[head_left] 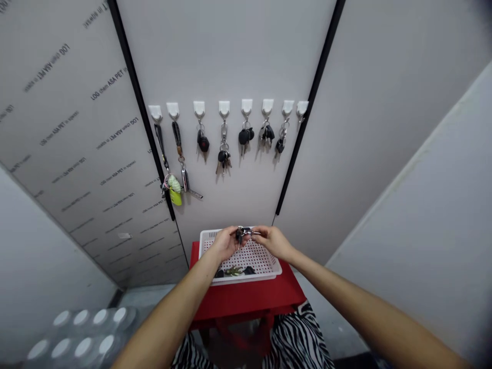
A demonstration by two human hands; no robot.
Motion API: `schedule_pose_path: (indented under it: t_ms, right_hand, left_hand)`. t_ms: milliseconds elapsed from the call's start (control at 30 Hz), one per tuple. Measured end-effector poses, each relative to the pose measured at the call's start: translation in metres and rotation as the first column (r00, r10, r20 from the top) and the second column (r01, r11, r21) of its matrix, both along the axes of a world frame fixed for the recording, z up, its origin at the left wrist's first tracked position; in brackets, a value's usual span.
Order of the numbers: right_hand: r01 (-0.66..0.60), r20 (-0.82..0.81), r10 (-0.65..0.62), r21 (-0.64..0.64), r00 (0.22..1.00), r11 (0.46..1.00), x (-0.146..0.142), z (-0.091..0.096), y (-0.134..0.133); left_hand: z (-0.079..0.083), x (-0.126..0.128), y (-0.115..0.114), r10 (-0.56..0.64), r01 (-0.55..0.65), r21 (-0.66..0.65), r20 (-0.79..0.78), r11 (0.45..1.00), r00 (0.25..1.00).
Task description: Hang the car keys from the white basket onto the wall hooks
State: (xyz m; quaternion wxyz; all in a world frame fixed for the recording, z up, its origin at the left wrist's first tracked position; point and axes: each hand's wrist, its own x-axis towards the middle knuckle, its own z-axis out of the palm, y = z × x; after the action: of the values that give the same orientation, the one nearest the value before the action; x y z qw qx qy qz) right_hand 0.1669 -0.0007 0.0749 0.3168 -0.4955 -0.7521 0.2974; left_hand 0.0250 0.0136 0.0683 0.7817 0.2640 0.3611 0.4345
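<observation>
Over a white perforated basket (265, 254), both hands hold one bunch of keys (240, 234) with a metal clasp. My left hand (227, 243) has its fingers closed around the keys. My right hand (272, 241) pinches the shiny clasp end from the other side. Below them in the basket lie more keys: a dark piece and a greenish bunch (233, 270) at the near side, and a black key (249, 270) beside it.
The basket stands on a red stool (249, 297). On the wall ahead is a row of white hooks (224, 107); most carry key bunches (223, 158), and the rightmost hook (302, 108) shows no key bunch. White-capped bottles (82, 333) stand at lower left.
</observation>
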Motion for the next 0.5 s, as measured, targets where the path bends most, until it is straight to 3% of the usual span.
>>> schedule_pose_path:
  t_ms: [167, 333, 500]
  right_hand:
    - [0.14, -0.254, -0.148, -0.049, 0.956, 0.989, 0.002, 0.02, 0.008]
    - [0.179, -0.416, -0.204, -0.098, 0.886, 0.979, 0.008, 0.05, 0.008]
    - [0.197, -0.509, -0.192, -0.045, 0.839, 0.979, 0.016, 0.062, 0.006]
  left_hand:
    - [0.008, 0.003, -0.002, -0.035, 0.04, 0.106, -0.048, 0.994, 0.998]
    - [0.028, 0.018, -0.001, -0.069, 0.079, 0.269, -0.044, 0.96, 0.997]
    - [0.053, 0.042, 0.002, -0.037, 0.027, 0.334, 0.026, 0.942, 0.999]
